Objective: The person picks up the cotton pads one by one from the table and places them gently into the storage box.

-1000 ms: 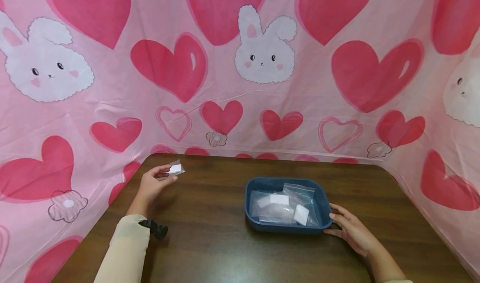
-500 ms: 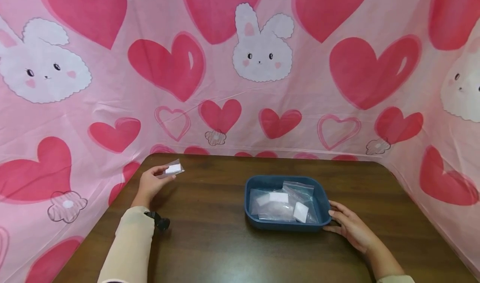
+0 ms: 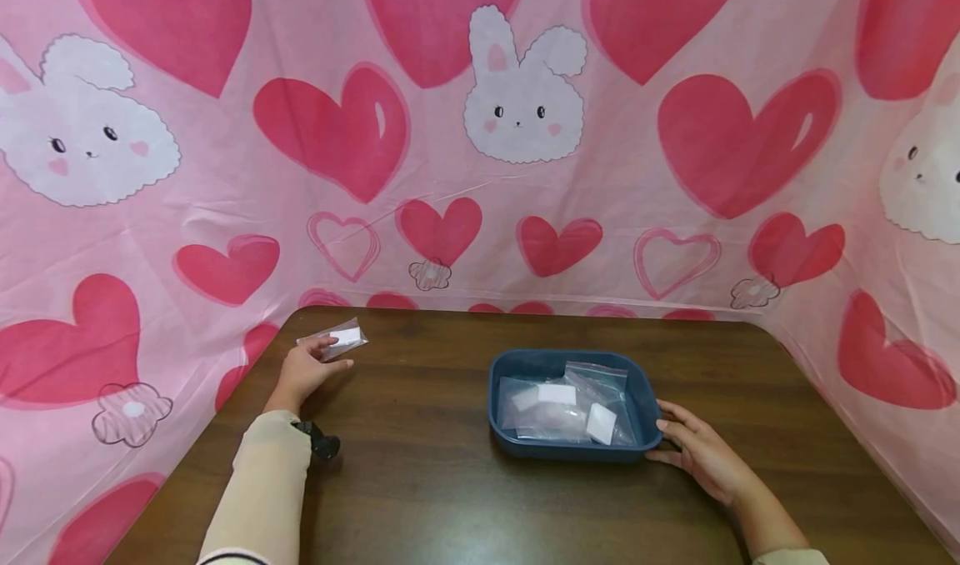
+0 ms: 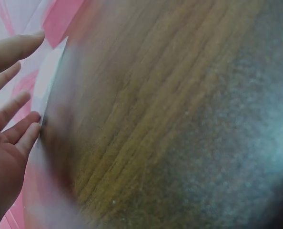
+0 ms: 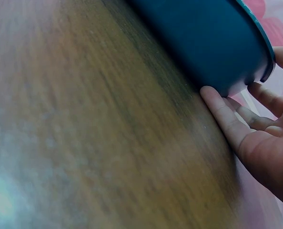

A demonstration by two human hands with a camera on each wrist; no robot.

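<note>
A small clear zip bag (image 3: 346, 337) with a white block inside lies at the back left of the table. My left hand (image 3: 302, 375) is at its near edge, fingers touching the bag and thumb apart from it. The left wrist view shows these fingers (image 4: 26, 132) spread and loosely extended. On the right stands a blue plastic bin (image 3: 573, 451), with several clear bags (image 3: 540, 423) and white blocks in it. My right hand (image 3: 708, 461) grips its right end. In the right wrist view, fingertips (image 5: 263, 95) sit at the bin's rim and the thumb (image 5: 220, 105) against its lower wall.
The brown wooden table (image 3: 420, 482) is bounded behind and at both sides by a pink curtain (image 3: 525, 190) with hearts and rabbits. A black strap device (image 3: 322, 442) sits on the left wrist, next to the beige sleeve (image 3: 258, 490).
My left thumb has come away from the bag, and more of the bag shows beyond the fingers. The right hand and the bin stay put; the head view has shifted slightly.
</note>
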